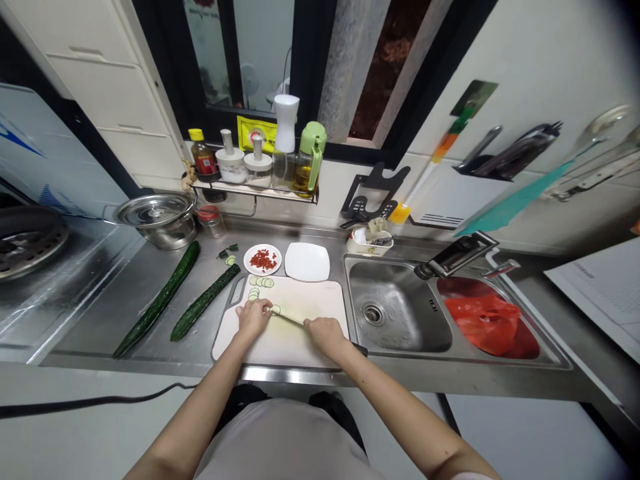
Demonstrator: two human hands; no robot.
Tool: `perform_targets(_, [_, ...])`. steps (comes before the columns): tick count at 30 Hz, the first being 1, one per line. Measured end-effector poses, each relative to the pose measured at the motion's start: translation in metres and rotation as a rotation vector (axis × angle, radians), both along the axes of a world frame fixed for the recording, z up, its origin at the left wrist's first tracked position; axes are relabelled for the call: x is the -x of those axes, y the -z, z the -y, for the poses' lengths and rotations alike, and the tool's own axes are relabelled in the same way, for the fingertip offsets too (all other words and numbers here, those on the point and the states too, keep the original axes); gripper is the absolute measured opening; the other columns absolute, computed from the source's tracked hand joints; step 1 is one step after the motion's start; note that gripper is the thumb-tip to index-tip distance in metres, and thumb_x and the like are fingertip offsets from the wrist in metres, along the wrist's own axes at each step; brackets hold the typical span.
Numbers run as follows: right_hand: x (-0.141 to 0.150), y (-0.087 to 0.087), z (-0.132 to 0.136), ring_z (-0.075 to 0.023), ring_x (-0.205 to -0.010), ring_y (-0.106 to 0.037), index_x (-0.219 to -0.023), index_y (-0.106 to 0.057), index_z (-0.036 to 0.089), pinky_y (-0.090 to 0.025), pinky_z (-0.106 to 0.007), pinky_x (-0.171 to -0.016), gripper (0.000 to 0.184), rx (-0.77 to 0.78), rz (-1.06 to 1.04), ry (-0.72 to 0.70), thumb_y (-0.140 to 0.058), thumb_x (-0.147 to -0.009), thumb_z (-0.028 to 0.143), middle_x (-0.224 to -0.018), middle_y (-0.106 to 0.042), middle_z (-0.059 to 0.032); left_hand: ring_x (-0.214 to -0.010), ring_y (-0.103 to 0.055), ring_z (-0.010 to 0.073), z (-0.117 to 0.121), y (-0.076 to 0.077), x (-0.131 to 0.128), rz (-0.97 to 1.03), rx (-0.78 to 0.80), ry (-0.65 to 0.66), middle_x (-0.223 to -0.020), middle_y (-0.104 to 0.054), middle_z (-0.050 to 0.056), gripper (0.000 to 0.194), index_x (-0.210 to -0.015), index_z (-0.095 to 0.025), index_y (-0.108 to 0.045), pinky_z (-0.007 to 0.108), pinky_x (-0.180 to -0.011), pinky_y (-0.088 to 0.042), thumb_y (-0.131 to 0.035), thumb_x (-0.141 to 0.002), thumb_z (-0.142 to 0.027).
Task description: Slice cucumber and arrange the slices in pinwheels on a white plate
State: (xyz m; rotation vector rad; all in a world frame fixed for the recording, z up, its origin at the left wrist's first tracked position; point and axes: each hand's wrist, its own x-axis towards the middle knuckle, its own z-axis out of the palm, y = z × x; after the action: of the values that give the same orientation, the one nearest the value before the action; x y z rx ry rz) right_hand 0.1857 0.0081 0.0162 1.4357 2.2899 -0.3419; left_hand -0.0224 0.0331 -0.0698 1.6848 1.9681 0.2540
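My left hand (253,315) presses down on a short piece of cucumber (275,310) on the white cutting board (320,300), fingers curled over it. My right hand (324,333) is closed round the handle of a knife (290,318), whose blade lies against the cucumber end beside my left fingers. Several thin cucumber slices (260,285) lie at the board's far left corner. Two whole long cucumbers (203,303) (160,300) rest on the steel counter left of the board.
A small plate of chopped red chilli (263,259) and an empty square white plate (307,261) sit behind the board. The sink (395,310) is to the right, with a red bag (483,321) in its second basin. A steel pot (157,219) and a condiment shelf (255,190) stand at the back left.
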Motion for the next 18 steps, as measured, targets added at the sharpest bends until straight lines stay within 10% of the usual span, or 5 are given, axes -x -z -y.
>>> perform_targets(11, [-0.006, -0.003, -0.002, -0.0257, -0.097, -0.066, -0.109, -0.064, 0.015, -0.046, -0.031, -0.075, 0.033, -0.026, -0.008, 0.012, -0.039, -0.089, 0.006, -0.096, -0.070, -0.0164, -0.106, -0.055, 0.0263, 0.001, -0.002, 0.000, 0.002, -0.019, 0.005, -0.099, -0.070, 0.004, 0.022, -0.099, -0.028, -0.068, 0.040, -0.086, -0.031, -0.055, -0.081, -0.027])
perform_targets(18, [-0.030, 0.010, 0.025, -0.0236, -0.097, -0.065, -0.106, -0.061, 0.020, -0.043, -0.030, -0.075, 0.027, 0.019, -0.111, 0.276, -0.037, -0.096, 0.028, -0.099, -0.070, -0.0124, -0.103, -0.056, 0.0272, 0.000, -0.004, -0.006, -0.047, -0.030, -0.012, -0.098, -0.069, 0.006, 0.023, -0.101, -0.026, -0.065, 0.041, -0.086, -0.031, -0.053, -0.082, -0.030])
